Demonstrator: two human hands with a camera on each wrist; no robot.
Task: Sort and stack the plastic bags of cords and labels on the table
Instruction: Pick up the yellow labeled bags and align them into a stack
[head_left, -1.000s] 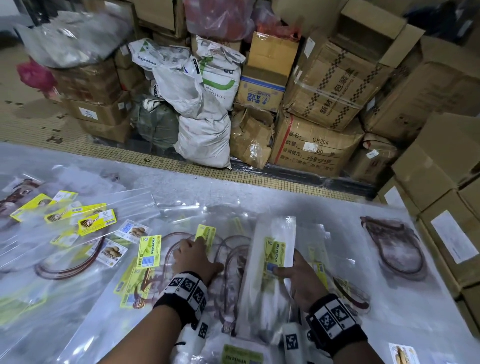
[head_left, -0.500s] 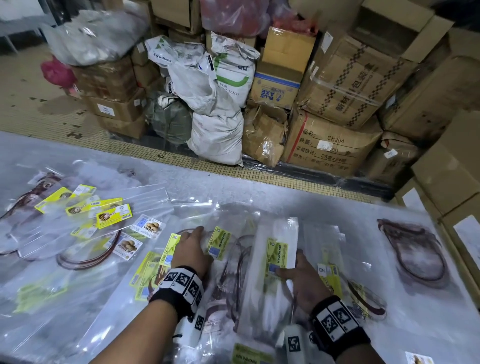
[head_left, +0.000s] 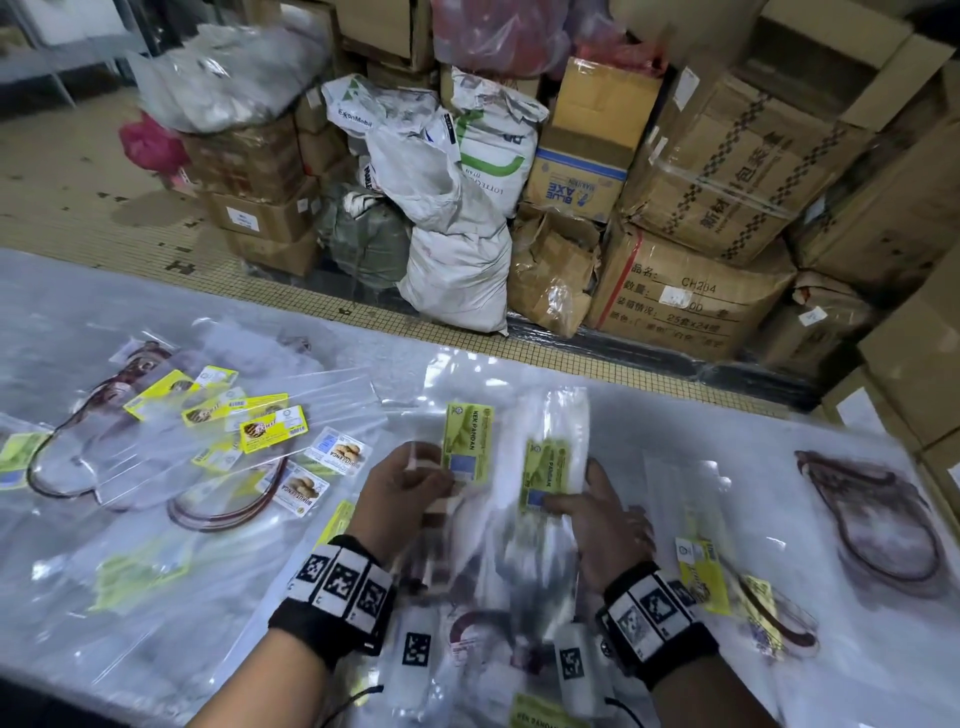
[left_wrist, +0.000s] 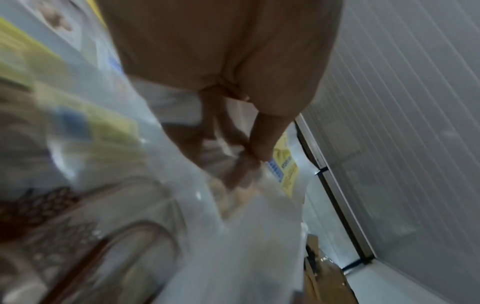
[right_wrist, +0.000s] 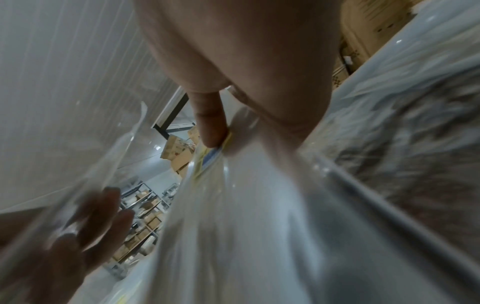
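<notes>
Holding: the left hand (head_left: 402, 488) pinches a clear bag (head_left: 467, 499) beside its green label (head_left: 466, 441), thumb on top, fingers curled under the film.
Other hand: the right hand (head_left: 605, 519) pinches a second bag (head_left: 558, 426) at the lower end of its own green label (head_left: 545, 475); the right wrist view shows the thumb pressed on the label edge.
Where they are: both bags are raised just off the table (head_left: 675, 415), side by side in front of the person, above more bags lying flat.
Weight: very light, judging by how the film drapes from a two-finger pinch.
Stiffness: soft and floppy; the plastic sags and folds below the fingers.
Surface: glossy film, probably slippery against other bags, so a stack may slide.
Best hold: at the label, where card stiffens the bag, rather than on loose film.
Cords: dark red cords (head_left: 228, 512) show inside bags on the left; they likely shift inside and make lumps in a pile.
Sorted so far: a fan of yellow-labelled bags (head_left: 265, 426) lies on the left, well apart from the hands.
Unclear: both wrist views are blurred, so the contents of the two held bags cannot be told.
</notes>
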